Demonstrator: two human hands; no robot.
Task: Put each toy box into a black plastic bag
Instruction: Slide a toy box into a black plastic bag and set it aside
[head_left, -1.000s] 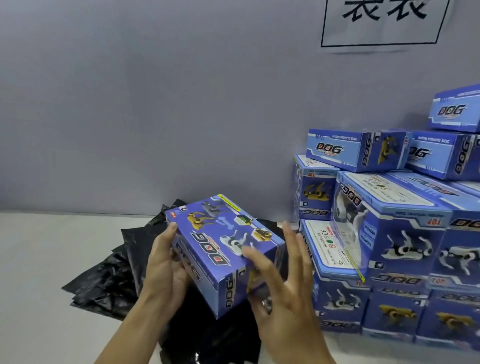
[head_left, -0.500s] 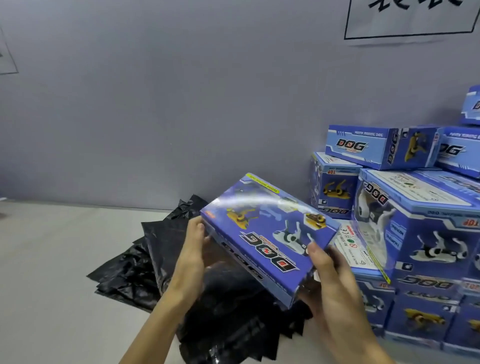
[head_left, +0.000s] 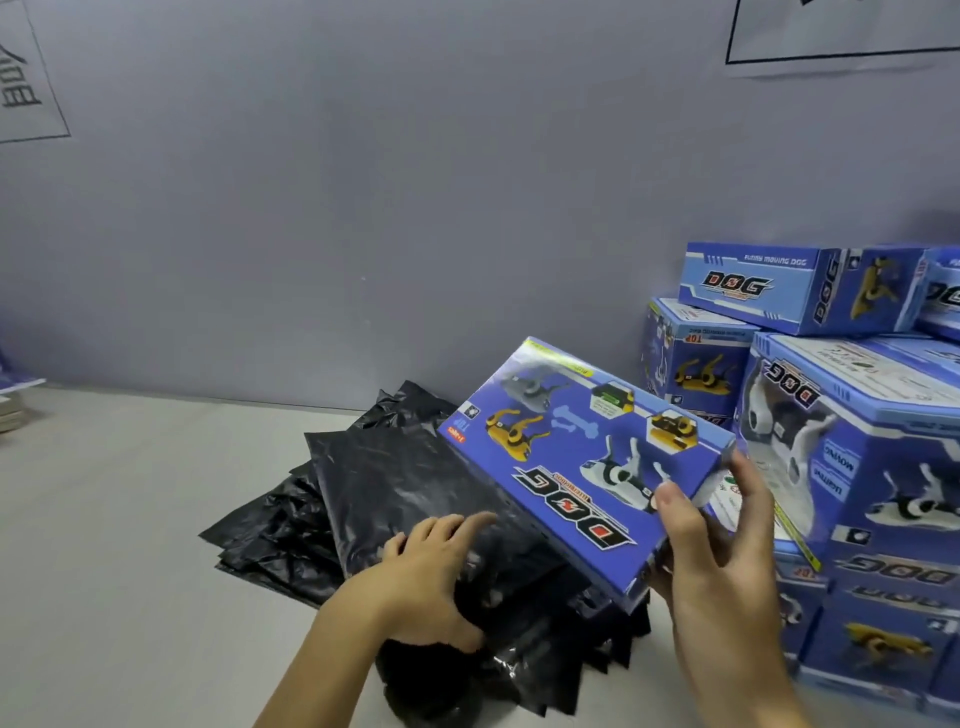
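Left hand (head_left: 415, 582) dropped onto bags (head_left: 395, 493); right fingers (head_left: 675, 512) hold box (head_left: 582, 462).

The left hand (head_left: 431, 582) lay palm down, fingers (head_left: 470, 522) extended forward, forearm reaching in from below. The right hand (head_left: 711, 551) was raised, thumb and fingers curled in a grip.

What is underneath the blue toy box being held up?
Under the tilted toy box lies the pile of black plastic bags, where the left hand rests. The right hand grips the box's edge. The table below is hidden.
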